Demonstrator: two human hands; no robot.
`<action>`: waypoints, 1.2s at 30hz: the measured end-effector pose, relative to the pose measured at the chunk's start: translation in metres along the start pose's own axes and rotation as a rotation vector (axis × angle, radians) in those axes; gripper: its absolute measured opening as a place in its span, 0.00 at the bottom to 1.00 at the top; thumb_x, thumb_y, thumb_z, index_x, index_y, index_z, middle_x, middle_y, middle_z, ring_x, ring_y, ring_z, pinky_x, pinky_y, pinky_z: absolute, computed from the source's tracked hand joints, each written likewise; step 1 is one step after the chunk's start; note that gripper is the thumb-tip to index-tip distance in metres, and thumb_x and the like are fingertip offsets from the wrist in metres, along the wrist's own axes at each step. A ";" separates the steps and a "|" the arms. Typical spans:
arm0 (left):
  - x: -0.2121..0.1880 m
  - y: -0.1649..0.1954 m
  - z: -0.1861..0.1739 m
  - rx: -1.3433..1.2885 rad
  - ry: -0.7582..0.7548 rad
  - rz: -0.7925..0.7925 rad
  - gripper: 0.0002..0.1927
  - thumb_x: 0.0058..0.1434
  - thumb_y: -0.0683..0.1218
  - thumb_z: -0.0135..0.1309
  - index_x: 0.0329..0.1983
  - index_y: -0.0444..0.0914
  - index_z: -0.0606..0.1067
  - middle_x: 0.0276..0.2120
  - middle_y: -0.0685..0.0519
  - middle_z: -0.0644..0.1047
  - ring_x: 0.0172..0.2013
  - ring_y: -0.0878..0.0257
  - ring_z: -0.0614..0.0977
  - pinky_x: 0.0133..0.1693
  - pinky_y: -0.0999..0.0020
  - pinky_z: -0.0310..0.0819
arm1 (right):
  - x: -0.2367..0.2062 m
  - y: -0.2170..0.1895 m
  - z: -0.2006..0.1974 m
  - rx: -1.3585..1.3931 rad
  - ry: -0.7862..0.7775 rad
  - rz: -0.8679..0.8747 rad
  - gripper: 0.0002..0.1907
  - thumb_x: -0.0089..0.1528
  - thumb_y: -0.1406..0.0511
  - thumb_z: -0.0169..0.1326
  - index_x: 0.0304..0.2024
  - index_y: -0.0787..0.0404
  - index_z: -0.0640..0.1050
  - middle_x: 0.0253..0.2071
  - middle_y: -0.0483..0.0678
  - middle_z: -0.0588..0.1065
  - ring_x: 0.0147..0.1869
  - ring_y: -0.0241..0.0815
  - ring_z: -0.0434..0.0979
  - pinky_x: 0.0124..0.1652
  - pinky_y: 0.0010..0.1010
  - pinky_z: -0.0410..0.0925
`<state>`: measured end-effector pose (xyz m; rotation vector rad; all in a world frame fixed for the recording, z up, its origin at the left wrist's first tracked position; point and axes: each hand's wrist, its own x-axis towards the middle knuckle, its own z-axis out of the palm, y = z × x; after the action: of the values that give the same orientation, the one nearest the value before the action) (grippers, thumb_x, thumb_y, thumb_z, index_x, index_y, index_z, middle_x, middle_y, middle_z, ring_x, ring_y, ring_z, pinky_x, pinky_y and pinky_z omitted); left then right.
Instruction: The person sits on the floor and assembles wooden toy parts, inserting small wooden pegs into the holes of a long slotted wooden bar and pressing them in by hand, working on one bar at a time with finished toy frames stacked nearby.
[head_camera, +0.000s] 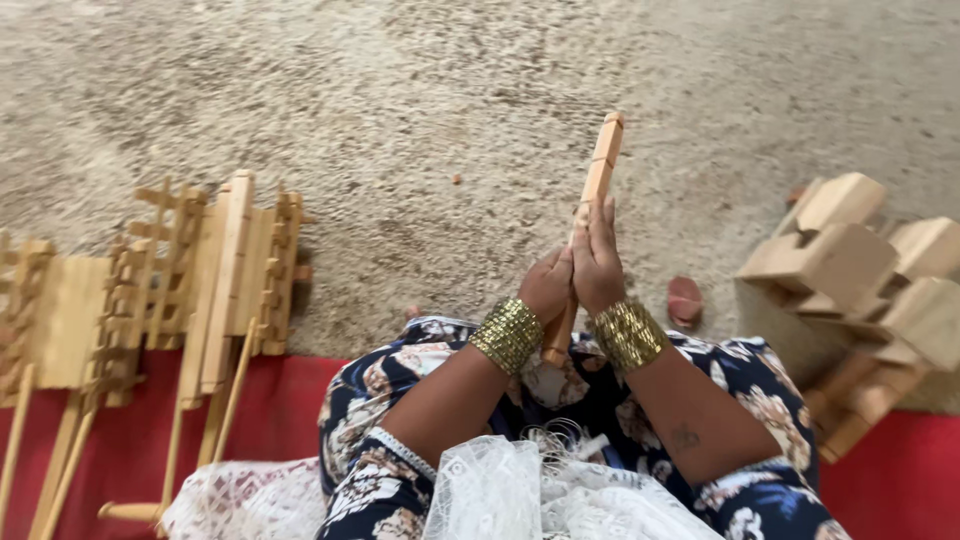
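**A:** Ground?

**B:** Sandy floor (420, 120) fills most of the view — coarse, grainy, tan. A red mat (900, 480) runs along the bottom edge, flat and smooth.

**A:** Wood stock?

**B:** Two lots. On the person's left, a row of slatted wooden frames (215, 285) lies half on the sand, half on the mat — thin rails with short cross pegs, pale raw timber, long round handles trailing onto the red. On the right, a heap of chunky wooden blocks (860, 280), square-cut with notches, stacked loosely at the mat's edge.

**A:** Person?

**B:** Seated. Dark floral dress (730, 390) over the knees, white lace cloth (520, 490) bunched in the lap. Wide gold beaded cuff on each wrist.

**A:** Hands?

**B:** Both wrapped around one wooden stick (598, 175). Left hand (545, 288) is curled in a fist low on it; right hand (598, 262) is just beside and slightly higher, fingers stretched flat along the shaft. The two hands touch.

**A:** Stick itself?

**B:** Long, square-section, light wood, with small notches near the top end. It stands tilted up and away from the lap, lower end hidden behind the wrists, upper end free over the sand.

**A:** Small stuff?

**B:** A reddish stone (685, 300) on the sand just right of the right wrist. A tiny brown pebble (456, 180) farther out.
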<state>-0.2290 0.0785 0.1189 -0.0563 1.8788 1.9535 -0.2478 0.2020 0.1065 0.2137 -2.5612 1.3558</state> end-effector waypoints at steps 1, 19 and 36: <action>0.001 0.003 -0.003 -0.002 0.004 -0.058 0.24 0.73 0.55 0.33 0.59 0.35 0.72 0.35 0.44 0.80 0.28 0.60 0.82 0.31 0.65 0.82 | -0.002 -0.001 0.003 -0.040 -0.046 -0.014 0.31 0.77 0.61 0.38 0.80 0.61 0.48 0.82 0.63 0.42 0.85 0.61 0.45 0.75 0.49 0.53; -0.030 0.037 0.005 0.114 -0.128 -0.111 0.28 0.56 0.43 0.56 0.61 0.36 0.69 0.37 0.47 0.79 0.30 0.60 0.80 0.34 0.62 0.82 | 0.031 0.010 -0.026 0.572 0.025 0.265 0.34 0.71 0.64 0.35 0.79 0.56 0.46 0.55 0.57 0.70 0.38 0.37 0.71 0.32 0.23 0.74; -0.053 0.028 0.027 0.235 -0.572 -0.071 0.46 0.52 0.40 0.56 0.74 0.42 0.51 0.42 0.46 0.75 0.37 0.57 0.79 0.38 0.60 0.82 | 0.062 -0.041 -0.126 0.978 0.432 0.658 0.28 0.74 0.52 0.30 0.67 0.66 0.58 0.36 0.49 0.77 0.28 0.38 0.79 0.24 0.22 0.76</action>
<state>-0.1832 0.0901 0.1639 0.4509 1.6660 1.4782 -0.2798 0.2820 0.2244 -0.7415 -1.4678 2.4487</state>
